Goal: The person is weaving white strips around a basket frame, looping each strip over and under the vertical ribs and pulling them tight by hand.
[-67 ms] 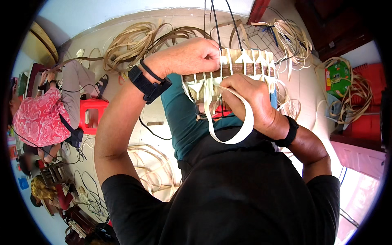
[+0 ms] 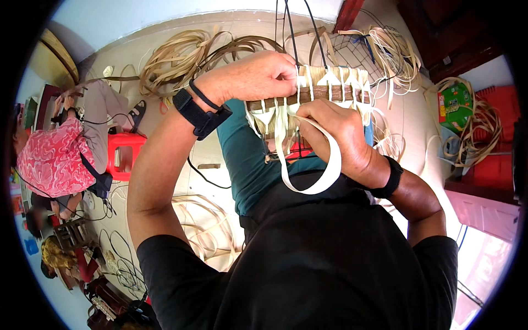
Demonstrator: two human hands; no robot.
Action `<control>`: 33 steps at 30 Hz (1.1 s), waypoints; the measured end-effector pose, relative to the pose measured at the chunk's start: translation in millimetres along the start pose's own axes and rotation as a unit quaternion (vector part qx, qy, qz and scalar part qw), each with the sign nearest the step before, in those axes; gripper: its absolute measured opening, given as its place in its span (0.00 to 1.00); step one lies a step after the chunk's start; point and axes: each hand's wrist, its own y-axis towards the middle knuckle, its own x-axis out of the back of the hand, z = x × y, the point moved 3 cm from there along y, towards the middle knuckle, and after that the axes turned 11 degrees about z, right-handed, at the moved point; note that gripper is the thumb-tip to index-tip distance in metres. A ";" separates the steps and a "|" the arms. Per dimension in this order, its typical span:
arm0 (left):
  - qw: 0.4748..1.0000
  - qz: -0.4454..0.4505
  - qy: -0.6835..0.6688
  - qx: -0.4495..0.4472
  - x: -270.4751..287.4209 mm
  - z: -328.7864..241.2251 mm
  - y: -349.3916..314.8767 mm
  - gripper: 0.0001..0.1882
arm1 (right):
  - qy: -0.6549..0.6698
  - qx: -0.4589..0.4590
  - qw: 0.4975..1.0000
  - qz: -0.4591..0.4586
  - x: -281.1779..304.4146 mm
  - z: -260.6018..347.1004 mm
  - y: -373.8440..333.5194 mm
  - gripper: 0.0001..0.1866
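Over my lap stands a woven piece (image 2: 335,94) on a black wire frame, with brown and straw-coloured bands crossed by several cream strips. My left hand (image 2: 270,74) is closed at its upper left edge, knuckles up; its fingertips are hidden behind the weave and strips, so what they grip cannot be made out. My right hand (image 2: 336,127) is closed at the lower edge, thumb and forefinger pinching a flat cream strip (image 2: 314,191). From that pinch the strip hangs in a wide loop and rises again to the left side of the weave.
Coils of tan strips (image 2: 176,60) lie on the floor at the far left, more strips (image 2: 393,52) at the far right. A red stool (image 2: 124,157) stands at left beside a seated person (image 2: 55,162). On the right, strips (image 2: 484,129) drape over a green pack and red container.
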 end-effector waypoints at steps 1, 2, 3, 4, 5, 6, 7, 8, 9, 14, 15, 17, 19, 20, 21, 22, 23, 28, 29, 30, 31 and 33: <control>1.000 0.001 -0.005 0.003 -0.3 -0.6 -0.3 0.09 | -0.016 0.011 1.000 -0.005 0.3 1.1 0.8 0.08; 1.000 0.000 -0.009 0.006 -0.2 -1.6 -0.9 0.09 | -0.032 0.022 0.999 -0.009 0.4 2.2 1.2 0.09; 1.000 -0.001 -0.013 0.011 0.2 -3.1 -2.4 0.09 | -0.049 0.026 0.998 -0.005 -0.1 2.5 0.7 0.08; 1.000 -0.002 -0.017 0.015 0.4 -3.7 -3.5 0.09 | -0.066 0.031 0.997 -0.002 -0.7 2.2 -0.6 0.06; 1.000 -0.004 -0.012 0.009 0.4 -4.0 -3.8 0.09 | -0.083 0.036 0.996 0.002 -1.8 2.2 -1.5 0.05; 1.000 -0.006 -0.007 0.000 0.1 -3.9 -3.1 0.09 | -0.094 0.043 0.995 0.006 -3.1 2.9 -2.3 0.05; 1.000 -0.009 -0.002 -0.008 0.1 -4.1 -2.6 0.09 | -0.105 0.050 0.993 0.010 -4.3 3.5 -3.1 0.06; 1.000 -0.008 -0.007 -0.002 0.2 -4.2 -2.8 0.09 | -0.116 0.057 0.991 0.013 -5.0 4.2 -3.6 0.06; 1.000 -0.007 -0.011 0.006 -0.2 -5.1 -3.8 0.09 | -0.121 0.063 0.991 0.012 -5.6 6.9 -2.3 0.06; 0.999 -0.026 -0.018 -0.003 -3.1 -1.5 -3.1 0.11 | -0.141 0.058 0.988 0.034 -8.7 4.8 -3.5 0.16; 1.000 -0.013 -0.016 0.006 -1.7 -1.1 -3.1 0.10 | -0.147 0.060 0.987 0.033 -9.7 3.4 -3.5 0.16; 1.000 0.001 -0.014 0.013 -0.6 1.8 -1.5 0.09 | -0.176 0.065 0.982 0.030 -10.5 2.7 -3.1 0.16; 1.000 0.002 -0.016 0.010 -1.2 5.2 0.0 0.10 | -0.201 0.079 0.976 0.013 -12.9 2.8 -0.9 0.12; 1.000 0.002 -0.017 0.009 -0.7 6.0 -0.2 0.09 | -0.211 0.090 0.973 -0.002 -14.9 2.1 2.2 0.09; 1.000 0.003 -0.018 0.006 0.3 5.2 -0.2 0.09 | -0.222 0.101 0.970 -0.017 -15.0 2.3 3.4 0.06; 1.000 0.004 -0.019 0.004 0.8 4.5 0.1 0.09 | -0.223 0.095 0.970 -0.011 -14.5 1.9 3.2 0.06; 1.000 0.002 -0.025 0.003 0.5 3.7 0.8 0.09 | -0.223 0.090 0.971 -0.005 -13.6 1.7 2.7 0.06; 0.999 0.002 -0.042 0.013 1.1 2.5 -0.2 0.09 | -0.245 0.059 0.967 0.023 -7.5 10.9 1.2 0.07; 0.999 0.002 -0.044 0.019 2.2 1.5 -0.2 0.09 | -0.249 0.053 0.967 0.024 -7.4 13.0 2.0 0.07; 0.999 0.004 -0.045 0.024 3.7 -1.3 -0.2 0.09 | -0.254 0.046 0.966 0.024 -7.4 14.2 2.3 0.07; 0.998 0.005 -0.047 0.029 4.4 -3.2 -0.1 0.09 | -0.259 0.041 0.964 0.028 -8.1 13.9 2.2 0.07; 0.998 0.006 -0.049 0.032 3.0 -2.9 -0.7 0.09 | -0.270 0.034 0.961 0.036 -10.2 12.7 2.1 0.08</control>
